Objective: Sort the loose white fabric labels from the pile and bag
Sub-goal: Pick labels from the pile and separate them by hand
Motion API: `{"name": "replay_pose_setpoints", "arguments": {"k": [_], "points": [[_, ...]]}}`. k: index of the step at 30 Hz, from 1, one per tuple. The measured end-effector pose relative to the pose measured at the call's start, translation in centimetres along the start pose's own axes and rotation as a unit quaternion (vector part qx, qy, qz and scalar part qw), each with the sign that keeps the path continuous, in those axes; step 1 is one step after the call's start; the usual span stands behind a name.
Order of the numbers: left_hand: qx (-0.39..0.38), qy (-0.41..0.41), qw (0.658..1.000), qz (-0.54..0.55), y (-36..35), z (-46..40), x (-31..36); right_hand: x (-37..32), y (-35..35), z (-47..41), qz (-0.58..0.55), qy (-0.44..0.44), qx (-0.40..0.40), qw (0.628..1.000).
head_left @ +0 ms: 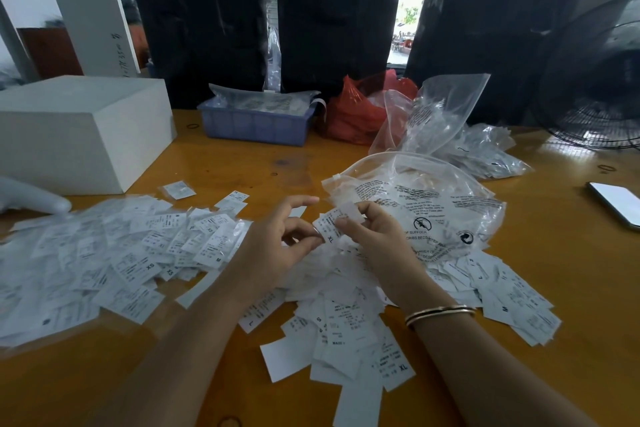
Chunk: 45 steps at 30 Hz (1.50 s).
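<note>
Labels are being sorted on a wooden tabletop point(242, 163), one at a time. A single white label marked XL point(329, 227) is pinched at its two ends between the left hand point(277, 243) and the right hand point(374, 239), fingers curled around it, above the unsorted pile point(346, 329) at the near edge. A clear printed bag point(433, 204) lies just behind the hands. Spread labels point(114, 253) lie toward the left edge. The size appears to be under reading; next, placement with matching sizes is likely called for.
</note>
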<state>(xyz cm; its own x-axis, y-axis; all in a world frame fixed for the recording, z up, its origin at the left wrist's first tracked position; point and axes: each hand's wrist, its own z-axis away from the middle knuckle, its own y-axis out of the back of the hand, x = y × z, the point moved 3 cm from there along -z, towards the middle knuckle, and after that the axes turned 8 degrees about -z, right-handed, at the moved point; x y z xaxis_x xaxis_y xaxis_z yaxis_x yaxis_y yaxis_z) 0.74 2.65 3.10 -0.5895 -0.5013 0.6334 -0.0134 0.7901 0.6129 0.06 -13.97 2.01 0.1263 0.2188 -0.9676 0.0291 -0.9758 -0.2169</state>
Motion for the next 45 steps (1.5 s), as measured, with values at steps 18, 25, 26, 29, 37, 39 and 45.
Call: {"name": "replay_pose_setpoints", "arguments": {"k": [18,25,26,29,37,39,45], "points": [[-0.041,0.096,0.993,0.063,-0.3,-0.4,-1.6,-0.2,-0.1,0.0,0.187,0.062,-0.02,0.98],[-0.006,0.117,0.985,0.125,-0.2,-0.6,-2.1,-0.2,-0.2,0.1,0.183,0.052,-0.044,0.981],[-0.006,0.119,0.985,0.127,-0.1,-0.5,-2.2,-0.2,-0.2,0.1,0.18,0.048,-0.049,0.981],[-0.022,0.124,0.984,0.124,-0.2,-0.5,-2.1,0.1,-0.2,0.0,0.168,0.037,-0.059,0.983],[-0.024,0.137,0.981,0.132,-0.2,-0.5,-2.1,-0.2,-0.2,0.1,0.1,0.054,-0.064,0.991],[-0.014,0.136,0.979,0.151,-0.1,-0.5,-2.2,-0.1,-0.1,0.2,0.111,0.043,-0.068,0.991],[-0.036,0.121,0.978,0.165,-0.6,-0.4,-2.1,0.6,-1.0,0.3,0.19,0.04,-0.1,0.976]]}}
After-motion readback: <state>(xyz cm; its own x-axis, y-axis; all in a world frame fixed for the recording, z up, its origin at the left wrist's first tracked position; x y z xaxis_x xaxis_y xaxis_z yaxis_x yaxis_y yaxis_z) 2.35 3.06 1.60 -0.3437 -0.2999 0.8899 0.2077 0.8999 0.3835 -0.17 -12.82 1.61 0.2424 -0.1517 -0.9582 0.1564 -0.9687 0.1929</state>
